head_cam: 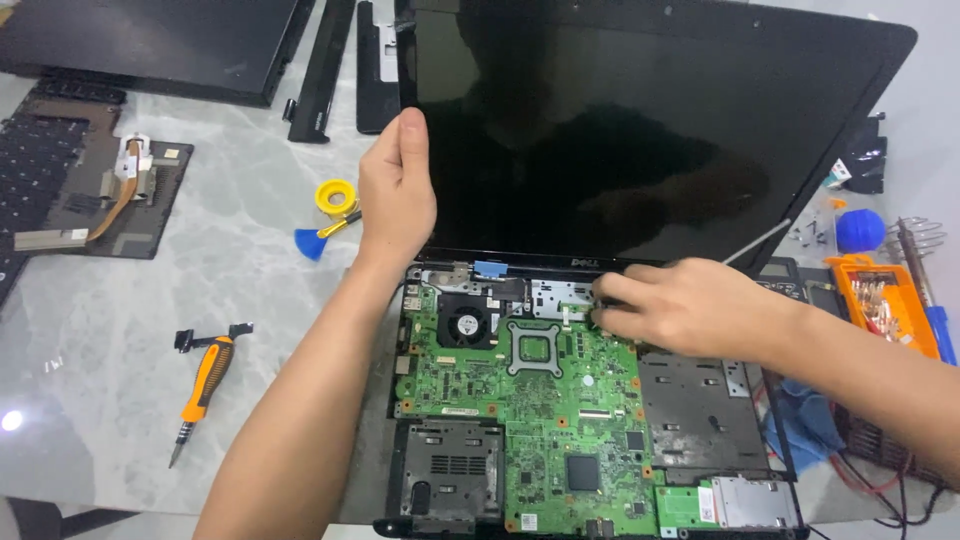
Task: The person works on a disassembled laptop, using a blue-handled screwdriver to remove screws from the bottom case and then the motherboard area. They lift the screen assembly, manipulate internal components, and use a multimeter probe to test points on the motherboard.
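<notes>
One green motherboard (545, 400); right hand (680, 305) pinching at it; left hand (395, 190) grasping one screen (640, 120) edge.

The right hand (690, 305) covers the strip of the green circuit board (560, 400) just below the screen hinge, so whatever its fingertips pinch there cannot be made out, nor whether its grip is closed on anything. The left hand (395, 190) hides part of the left edge of the laptop screen (640, 120), and its fingers behind the panel are out of sight. The screen's top runs off the upper picture edge. The keyboard (35, 165) is cut by the left edge, the laptop base (700, 410) by the bottom edge. The contents of the orange tray (880, 300) are too small to identify. Both forearms leave the picture.
</notes>
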